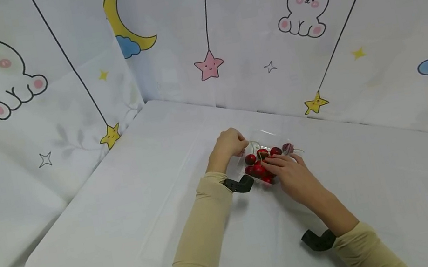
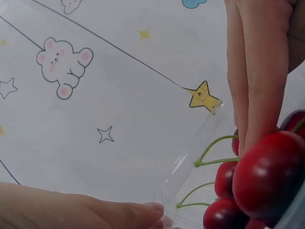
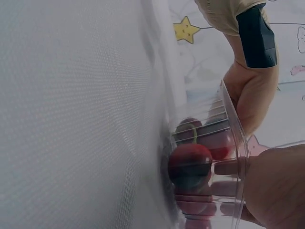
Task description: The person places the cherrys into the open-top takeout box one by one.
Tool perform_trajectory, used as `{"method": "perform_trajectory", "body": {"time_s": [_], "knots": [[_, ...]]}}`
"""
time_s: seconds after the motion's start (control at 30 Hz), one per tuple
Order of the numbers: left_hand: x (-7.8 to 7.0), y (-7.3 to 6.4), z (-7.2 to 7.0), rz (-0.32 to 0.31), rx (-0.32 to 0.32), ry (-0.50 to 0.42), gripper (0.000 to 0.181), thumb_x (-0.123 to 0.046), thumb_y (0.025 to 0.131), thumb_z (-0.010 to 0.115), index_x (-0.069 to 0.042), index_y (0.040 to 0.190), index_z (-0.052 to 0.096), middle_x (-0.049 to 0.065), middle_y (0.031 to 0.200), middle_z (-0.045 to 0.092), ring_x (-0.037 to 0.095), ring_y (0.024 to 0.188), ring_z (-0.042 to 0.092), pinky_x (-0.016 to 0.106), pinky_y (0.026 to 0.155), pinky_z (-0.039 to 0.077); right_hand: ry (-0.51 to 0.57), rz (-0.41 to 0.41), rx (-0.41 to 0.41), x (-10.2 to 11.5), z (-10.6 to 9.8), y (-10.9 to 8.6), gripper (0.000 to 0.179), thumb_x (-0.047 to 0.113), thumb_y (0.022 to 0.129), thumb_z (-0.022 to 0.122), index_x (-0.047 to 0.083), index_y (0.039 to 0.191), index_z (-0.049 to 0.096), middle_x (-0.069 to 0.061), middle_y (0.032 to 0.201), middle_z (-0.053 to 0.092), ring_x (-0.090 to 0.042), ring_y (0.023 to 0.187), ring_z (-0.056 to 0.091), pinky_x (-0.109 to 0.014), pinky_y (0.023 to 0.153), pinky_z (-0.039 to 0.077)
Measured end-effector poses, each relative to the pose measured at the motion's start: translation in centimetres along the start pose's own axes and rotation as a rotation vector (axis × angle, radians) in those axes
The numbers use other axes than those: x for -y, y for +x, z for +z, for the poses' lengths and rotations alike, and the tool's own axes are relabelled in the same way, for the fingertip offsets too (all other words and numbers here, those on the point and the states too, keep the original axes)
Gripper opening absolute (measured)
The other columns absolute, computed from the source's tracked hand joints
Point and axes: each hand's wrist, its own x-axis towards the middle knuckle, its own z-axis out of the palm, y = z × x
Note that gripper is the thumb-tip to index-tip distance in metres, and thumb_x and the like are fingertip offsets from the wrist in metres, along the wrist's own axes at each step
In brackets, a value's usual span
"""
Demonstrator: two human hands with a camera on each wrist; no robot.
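A clear plastic box (image 1: 263,132) holding several dark red cherries (image 1: 259,170), some with green stems, stands on the white table. At the box's left side, my left hand (image 1: 227,148) pinches the rim; in the left wrist view its thumb (image 2: 128,214) lies along that edge. My right hand (image 1: 294,177) reaches over the near right side, its fingers extended down among the cherries. Close up, those fingers (image 2: 259,71) look straight and touch a large cherry (image 2: 269,174). Through the ribbed wall (image 3: 242,157), fingertips show beside a cherry (image 3: 189,164); whether they pinch one is hidden.
The white tabletop (image 1: 124,205) spreads around the box. Behind it hangs a pale cloth (image 1: 173,65) printed with rabbits, stars and moons. Black wrist mounts (image 1: 240,184) sit on both forearms, the right one (image 1: 319,240) low over the table.
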Motion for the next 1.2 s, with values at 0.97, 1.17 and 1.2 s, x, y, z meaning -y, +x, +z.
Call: {"method": "perform_trajectory", "body": {"time_s": [0.97,1.17,1.2], "knots": [[0.6,0.0,-0.4,0.009,-0.001,0.040,0.022,-0.022,0.093,0.059,-0.007,0.092,0.075,-0.001,0.067,0.069,0.007,0.061,0.061,0.025,0.065,0.044,0.259,0.327,-0.301,-6.0,-0.3,-0.1,0.057,0.011,0.083,0.072,0.003,0.134,0.050,-0.021,0.126,0.053,-0.039,0.112,0.055,-0.053,0.092,0.045],[0.6,-0.1,-0.5,0.003,0.004,0.040,0.023,-0.023,0.094,0.058,-0.007,0.097,0.074,0.000,0.069,0.070,0.007,0.061,0.062,0.026,0.069,0.045,0.282,0.365,-0.219,-7.0,0.6,0.0,0.056,0.016,0.086,0.069,0.003,0.136,0.048,-0.023,0.128,0.051,-0.039,0.110,0.055,-0.054,0.092,0.045],[0.6,-0.1,-0.5,-0.001,0.003,0.036,0.023,-0.022,0.094,0.058,-0.007,0.097,0.074,0.000,0.069,0.070,0.007,0.061,0.062,0.026,0.069,0.046,0.284,0.366,-0.208,-7.1,0.7,0.0,0.056,0.018,0.086,0.069,0.003,0.136,0.047,-0.023,0.128,0.051,-0.039,0.111,0.055,-0.054,0.092,0.045]]}}
